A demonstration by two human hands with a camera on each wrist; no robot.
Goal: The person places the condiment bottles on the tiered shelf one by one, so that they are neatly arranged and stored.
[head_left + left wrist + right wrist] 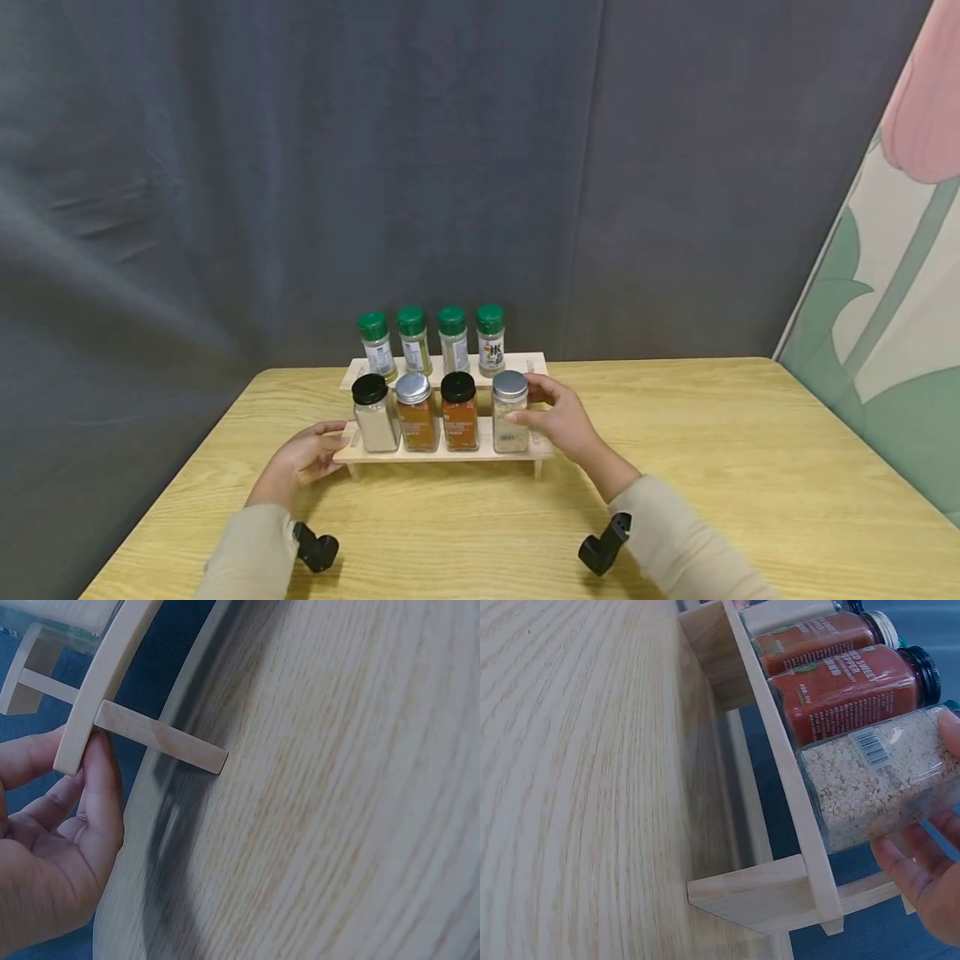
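Observation:
A two-tier wooden spice rack (pixel 450 457) stands on the table. My left hand (pixel 306 452) pinches the left end of its lower shelf; in the left wrist view the fingers (pixel 101 802) lie under the shelf board (pixel 97 690). At the lower shelf's right end, my right hand (pixel 558 421) grips a silver-lidded glass jar (pixel 511 425) of pale flakes, thumb in front. The jar is upright at the shelf. Left of it are a black-lidded jar of red powder (pixel 460 421), a silver-lidded jar of orange-red powder (pixel 417 421) and a black-lidded jar of pale powder (pixel 377 425).
Several green-capped spice bottles (pixel 491 346) line the upper shelf (pixel 525 363). The light wooden table (pixel 712 467) extends around the rack. A dark curtain (pixel 450 167) hangs behind its back edge, and a flower-patterned panel (pixel 892 317) is at the right.

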